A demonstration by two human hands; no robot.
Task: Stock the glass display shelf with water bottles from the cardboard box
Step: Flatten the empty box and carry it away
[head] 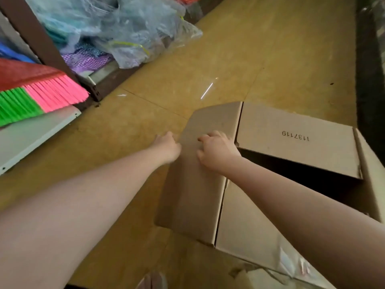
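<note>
Box (270, 184) sits on the floor (208, 59), one flap up. Left hand (168, 149) grips the near flap's (193, 174) edge, right hand (218, 153) lies uncurled on it. Flaps bend easily (full box is probably heavy), so lift bottles out singly.

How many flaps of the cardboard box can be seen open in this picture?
3. One flap lies out to the left under both hands, one with a printed number stands at the far side, one at the right edge. A fourth may be hidden.
</note>
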